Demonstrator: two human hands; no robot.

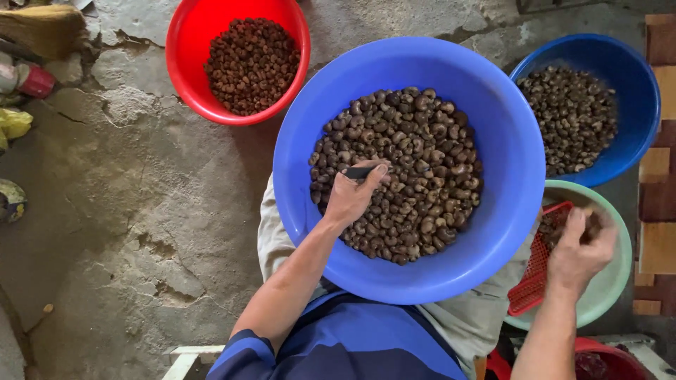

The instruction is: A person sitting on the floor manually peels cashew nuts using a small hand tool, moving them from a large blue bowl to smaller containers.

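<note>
A large blue basin (pixel 493 105) rests on my lap, filled with brown shelled nuts (pixel 415 162). My left hand (pixel 354 193) lies on the nuts at the pile's left side, fingers closed around a small dark tool (pixel 358 172). My right hand (pixel 579 250) reaches into a pale green bowl (pixel 620 281) at the right, over a red mesh tray (pixel 535 278) holding some nuts. Its fingers are curled as if pinching something; I cannot make out what.
A red basin (pixel 184 42) of darker, reddish nuts sits at the upper left on cracked concrete floor. A smaller blue basin (pixel 637 77) with nuts stands at the upper right. A broom head and small clutter lie at the far left edge. Tiles line the right edge.
</note>
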